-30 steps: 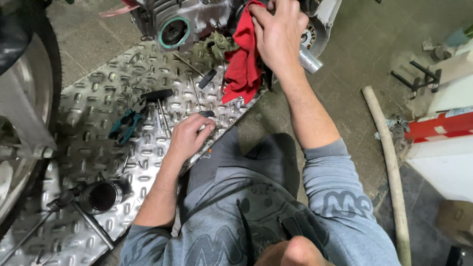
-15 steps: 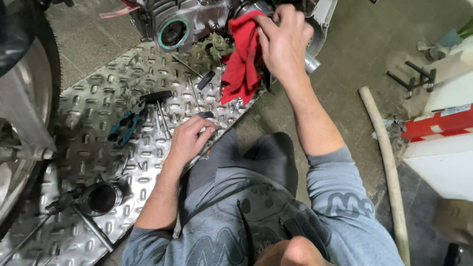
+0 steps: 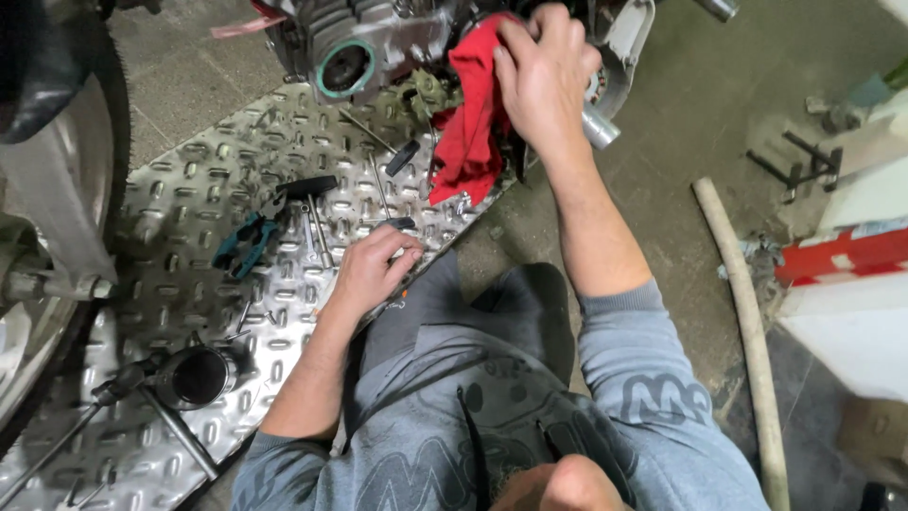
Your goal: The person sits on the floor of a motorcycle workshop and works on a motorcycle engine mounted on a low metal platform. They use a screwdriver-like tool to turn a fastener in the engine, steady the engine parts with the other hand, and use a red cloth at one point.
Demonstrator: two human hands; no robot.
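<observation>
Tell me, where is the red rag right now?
The red rag hangs at the top middle of the head view, pressed against the engine by the right hand, above the metal plate.

Diamond-tread metal plate [image 3: 180, 284] on concrete floor [image 3: 681, 170]: teal pliers [image 3: 244, 242], hammer [image 3: 312, 213], black cylinder [image 3: 197, 376], scattered tools; hose [image 3: 747, 322] on floor

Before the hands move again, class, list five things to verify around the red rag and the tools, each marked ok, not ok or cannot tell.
1. Right hand grips the red rag against the engine: ok.
2. Left hand rests on the tread plate: ok.
3. Left hand holds a tool: cannot tell.
4. Hammer and teal pliers lie apart from both hands: ok.
5. Engine surface under the rag is clean: cannot tell.
</observation>
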